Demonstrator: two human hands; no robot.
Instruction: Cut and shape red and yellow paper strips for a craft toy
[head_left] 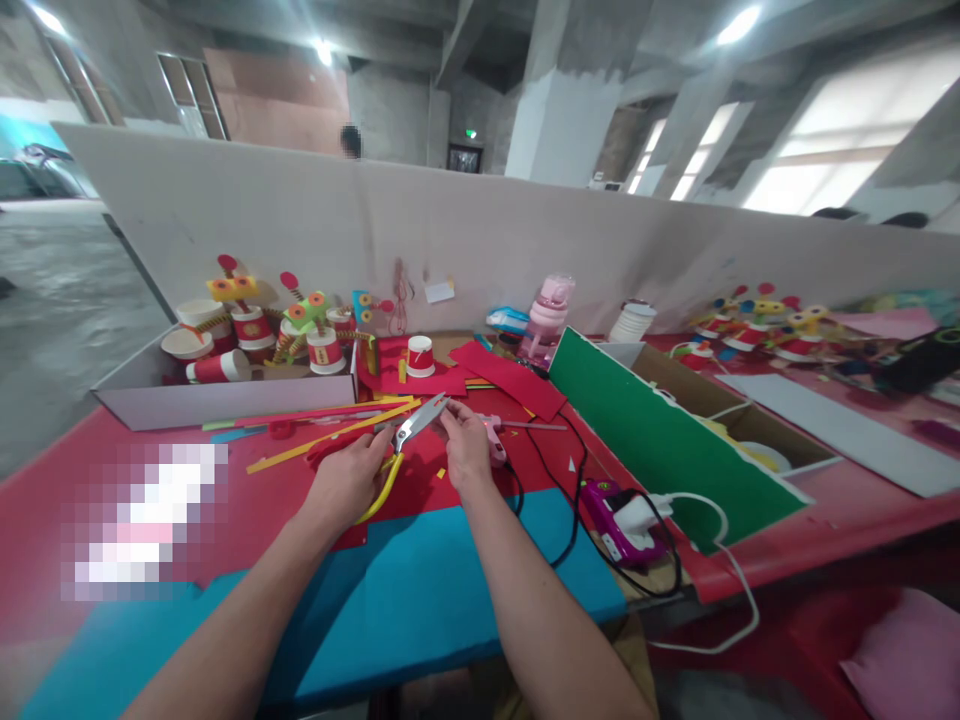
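Observation:
My left hand [351,482] is closed around a pair of scissors [388,490] with yellow handles. The metal blades point up and to the right and look slightly parted. At the blade tips, my right hand [466,447] has its thumb and fingers pinched together; what they hold is too small to make out. A pink glue gun [493,440] lies just right of that hand, partly hidden by it. Yellow paper strips [330,437] lie on the red tabletop beyond my left hand. A white-and-red paper cup [421,356] stands farther back, upside down.
A white tray [225,405] at the left holds cup figures [325,345]. Red paper [510,378] lies behind my hands. Rightward are a green-sided box [660,440] and a purple power strip [626,525] with loose cables. Blue board [420,600] lies under my forearms.

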